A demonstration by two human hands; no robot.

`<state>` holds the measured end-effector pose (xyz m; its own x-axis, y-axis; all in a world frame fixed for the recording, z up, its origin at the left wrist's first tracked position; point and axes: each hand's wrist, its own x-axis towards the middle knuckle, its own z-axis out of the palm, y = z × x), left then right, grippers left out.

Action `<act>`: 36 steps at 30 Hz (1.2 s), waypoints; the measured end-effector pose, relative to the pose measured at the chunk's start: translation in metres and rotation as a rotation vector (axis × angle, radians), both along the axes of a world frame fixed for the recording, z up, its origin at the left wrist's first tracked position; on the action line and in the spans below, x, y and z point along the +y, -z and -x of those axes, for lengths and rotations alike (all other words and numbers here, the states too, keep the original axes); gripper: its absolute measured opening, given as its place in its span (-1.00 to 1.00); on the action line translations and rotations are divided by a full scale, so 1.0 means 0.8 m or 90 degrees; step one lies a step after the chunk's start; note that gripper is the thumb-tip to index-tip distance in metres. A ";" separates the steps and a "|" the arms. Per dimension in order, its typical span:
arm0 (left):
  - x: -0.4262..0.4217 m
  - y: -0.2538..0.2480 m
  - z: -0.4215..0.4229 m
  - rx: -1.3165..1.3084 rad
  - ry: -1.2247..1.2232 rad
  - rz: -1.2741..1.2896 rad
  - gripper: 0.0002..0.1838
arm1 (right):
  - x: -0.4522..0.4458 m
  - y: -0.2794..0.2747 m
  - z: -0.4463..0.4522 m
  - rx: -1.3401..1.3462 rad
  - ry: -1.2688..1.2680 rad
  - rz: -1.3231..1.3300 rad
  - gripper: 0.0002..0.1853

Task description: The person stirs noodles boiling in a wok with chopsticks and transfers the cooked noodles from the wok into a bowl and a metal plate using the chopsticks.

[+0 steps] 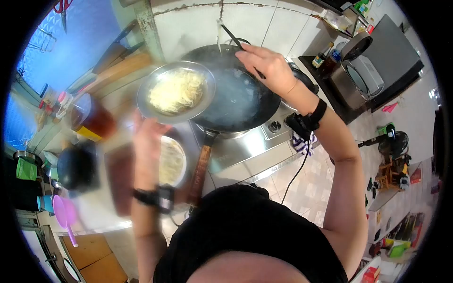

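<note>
My left hand (148, 132) is closed on the near rim of a metal plate (206, 101), held tilted beside the wok. A heap of pale noodles (177, 92) lies on it. My right hand (271, 66), above the far right side of the wok, grips a dark stick-like utensil (231, 35); its kind is unclear. Something thin and pale hangs near its tip. Steam rises from the black wok (264, 113), which sits on the stove with its wooden handle (200, 170) towards me. Below the plate stands a white-rimmed bowl (172, 162) with pale contents.
A stove knob (274, 126) faces me at the right. On the left are a jar of reddish-brown liquid (92, 118), a blurred dark round object (75, 167) and a pink ladle-shaped scoop (64, 212). A steel rice cooker (351, 80) with its lid raised stands at the right.
</note>
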<state>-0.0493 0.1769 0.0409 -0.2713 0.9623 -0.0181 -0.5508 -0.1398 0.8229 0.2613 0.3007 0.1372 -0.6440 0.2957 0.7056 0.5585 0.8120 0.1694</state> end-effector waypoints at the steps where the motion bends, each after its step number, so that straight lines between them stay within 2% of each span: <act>1: 0.003 0.004 -0.001 0.002 0.005 0.004 -0.48 | -0.006 -0.015 0.000 0.014 -0.010 -0.005 -0.76; 7: 0.016 0.021 -0.012 0.003 0.015 0.017 -0.50 | -0.051 -0.089 0.012 0.089 -0.115 -0.024 -0.81; 10: 0.019 0.019 -0.017 -0.003 0.025 0.024 -0.51 | -0.079 -0.095 0.023 0.177 -0.133 0.215 -0.75; 11: 0.018 0.017 -0.020 -0.004 0.029 0.029 -0.51 | -0.083 -0.096 0.022 0.176 -0.134 0.216 -0.75; 13: 0.015 0.011 -0.027 -0.008 0.032 0.026 -0.50 | -0.091 -0.104 0.018 0.094 -0.037 0.628 -0.75; 15: 0.013 0.005 -0.030 -0.012 0.034 0.023 -0.50 | -0.093 -0.113 0.011 0.093 -0.010 0.650 -0.71; 17: 0.011 0.004 -0.032 -0.009 0.030 0.024 -0.47 | -0.092 -0.124 0.002 0.161 -0.020 0.714 -0.67; 20: 0.011 0.006 -0.028 0.005 0.011 0.035 -0.45 | -0.069 -0.122 -0.010 0.336 -0.059 0.699 -0.59; 21: 0.009 0.008 -0.026 0.006 0.012 0.035 -0.45 | -0.060 -0.115 -0.011 0.396 -0.062 0.666 -0.58; 23: 0.004 0.010 -0.022 0.009 -0.003 0.015 -0.45 | -0.026 -0.085 -0.013 0.403 -0.021 0.656 -0.55; 25: 0.000 0.010 -0.017 0.007 -0.017 0.024 -0.46 | 0.025 -0.030 -0.014 0.373 0.072 0.648 -0.42; 27: -0.006 0.008 -0.012 0.004 -0.033 0.032 -0.46 | 0.069 0.024 -0.005 0.366 0.140 0.704 -0.44; 30: -0.011 0.003 -0.004 0.010 -0.044 0.010 -0.47 | 0.109 0.091 0.014 0.411 0.127 0.718 -0.45; 32: -0.013 0.004 0.004 0.007 -0.048 0.010 -0.48 | 0.111 0.098 0.023 0.401 0.131 0.703 -0.46; 34: -0.016 0.003 0.009 0.005 -0.052 0.015 -0.48 | 0.105 0.104 0.026 0.325 0.177 0.741 -0.45; 36: -0.017 0.001 0.013 -0.004 -0.080 0.023 -0.48 | 0.098 0.105 0.015 0.267 0.156 0.745 -0.47</act>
